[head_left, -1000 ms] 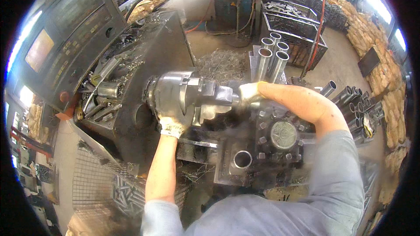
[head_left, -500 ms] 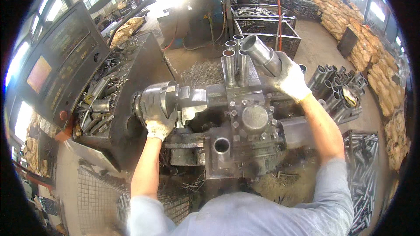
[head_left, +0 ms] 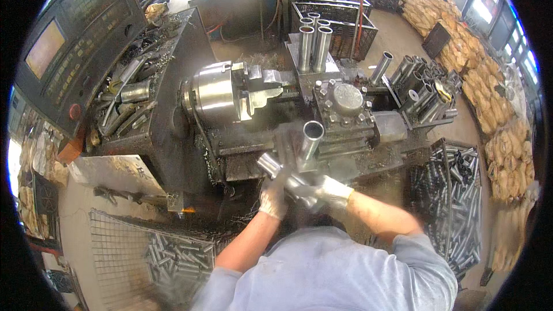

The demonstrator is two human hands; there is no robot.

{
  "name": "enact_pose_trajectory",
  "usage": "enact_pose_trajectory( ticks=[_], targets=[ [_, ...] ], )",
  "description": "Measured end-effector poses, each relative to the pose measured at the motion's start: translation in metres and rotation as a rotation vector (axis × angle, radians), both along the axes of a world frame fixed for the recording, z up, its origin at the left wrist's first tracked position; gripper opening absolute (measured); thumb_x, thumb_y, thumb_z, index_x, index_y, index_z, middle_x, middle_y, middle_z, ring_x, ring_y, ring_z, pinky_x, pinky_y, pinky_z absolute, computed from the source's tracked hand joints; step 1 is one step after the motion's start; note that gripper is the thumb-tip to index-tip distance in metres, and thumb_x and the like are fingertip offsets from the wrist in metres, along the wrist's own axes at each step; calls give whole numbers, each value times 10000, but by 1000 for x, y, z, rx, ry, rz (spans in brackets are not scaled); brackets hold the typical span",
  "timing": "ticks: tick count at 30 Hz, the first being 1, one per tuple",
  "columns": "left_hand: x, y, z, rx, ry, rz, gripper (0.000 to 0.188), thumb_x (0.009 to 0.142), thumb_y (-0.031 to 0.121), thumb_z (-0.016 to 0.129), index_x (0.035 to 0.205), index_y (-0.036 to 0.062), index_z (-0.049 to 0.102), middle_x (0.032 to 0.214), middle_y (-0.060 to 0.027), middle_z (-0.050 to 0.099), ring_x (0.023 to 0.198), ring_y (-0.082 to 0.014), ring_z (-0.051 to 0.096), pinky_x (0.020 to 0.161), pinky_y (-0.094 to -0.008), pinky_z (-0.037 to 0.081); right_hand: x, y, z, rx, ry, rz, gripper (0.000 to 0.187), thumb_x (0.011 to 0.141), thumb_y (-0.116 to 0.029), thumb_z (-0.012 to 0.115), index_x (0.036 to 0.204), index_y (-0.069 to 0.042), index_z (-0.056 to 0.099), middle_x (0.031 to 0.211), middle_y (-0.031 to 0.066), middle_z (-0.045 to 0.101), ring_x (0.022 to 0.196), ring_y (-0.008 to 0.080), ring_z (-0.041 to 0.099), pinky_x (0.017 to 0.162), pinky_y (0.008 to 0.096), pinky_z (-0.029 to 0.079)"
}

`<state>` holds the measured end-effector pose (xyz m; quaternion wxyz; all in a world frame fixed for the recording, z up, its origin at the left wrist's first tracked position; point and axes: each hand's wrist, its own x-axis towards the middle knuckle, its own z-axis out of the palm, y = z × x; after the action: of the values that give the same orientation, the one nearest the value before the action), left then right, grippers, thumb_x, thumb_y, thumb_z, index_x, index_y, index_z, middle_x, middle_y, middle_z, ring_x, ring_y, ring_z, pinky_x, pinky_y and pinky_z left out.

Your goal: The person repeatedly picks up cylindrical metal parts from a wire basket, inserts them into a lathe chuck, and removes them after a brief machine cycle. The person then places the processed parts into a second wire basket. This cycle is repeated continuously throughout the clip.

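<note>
Close to my body, my gloved left hand [head_left: 273, 196] is wrapped round a shiny metal tube [head_left: 268, 163], which lies slanted with its upper end up and to the left. My gloved right hand [head_left: 332, 191], partly smeared by motion, grips the same tube near its lower right end. Just beyond my hands another tube [head_left: 311, 135] stands upright on the lathe. Farther off is the lathe's round chuck [head_left: 216, 92] with stepped jaws, and nothing sits between them. To its right is the bolted tool post [head_left: 348, 99].
Several upright tubes [head_left: 321, 49] stand behind the tool post. A rack of tubes [head_left: 423, 89] is on the right, above a bin of metal tubes [head_left: 455, 213]. A wire basket [head_left: 121, 253] holds short tubes at lower left. The control panel [head_left: 75, 40] rises at far left.
My left hand has left the chuck and come back toward my body. My right hand has come down from the tool post area, and both hands now hold one tube. My view has shifted.
</note>
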<state>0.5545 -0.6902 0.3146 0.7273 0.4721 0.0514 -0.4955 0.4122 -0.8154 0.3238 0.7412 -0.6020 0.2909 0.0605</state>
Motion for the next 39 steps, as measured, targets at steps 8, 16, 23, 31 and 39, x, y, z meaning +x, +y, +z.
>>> enact_pose_trajectory(
  ticks=[8,16,23,31,39],
  targets=[
    [-2,-1,-50,-196,190,92,399,1001,286,625,1301,24,610,1153,-140,716,1038,-340,715,957,-509,581,-18,-12,-52,-382,114,156,638,742,-447,908,1128,29,733,837,71,748,714,180,710,645,316,579],
    [14,36,-24,-40,-12,-101,543,1054,503,653,1425,113,586,1152,-136,756,986,-303,750,836,-429,632,-61,-52,8,-872,-327,-91,491,760,-291,871,1128,-19,692,970,179,759,817,290,754,758,385,627],
    [25,-75,14,111,-1583,-78,803,739,291,987,1408,52,614,1150,-160,769,973,-287,774,843,-387,634,-86,-86,11,-875,93,-303,501,768,-380,904,1095,-50,718,951,207,773,905,365,780,813,448,625],
    [60,-71,28,-126,-932,113,605,875,100,850,1399,22,556,1224,-136,717,1148,-275,696,965,-397,613,-65,-9,14,-1030,18,206,391,922,-284,689,1262,-95,727,1156,201,755,963,382,758,863,471,622],
    [80,23,-1,-420,-28,127,816,1032,769,399,1307,42,648,1122,-155,740,974,-354,746,885,-532,639,54,-15,-33,-1232,-149,-14,359,843,-282,764,1032,15,690,809,211,732,711,359,745,637,471,594]
  ],
)
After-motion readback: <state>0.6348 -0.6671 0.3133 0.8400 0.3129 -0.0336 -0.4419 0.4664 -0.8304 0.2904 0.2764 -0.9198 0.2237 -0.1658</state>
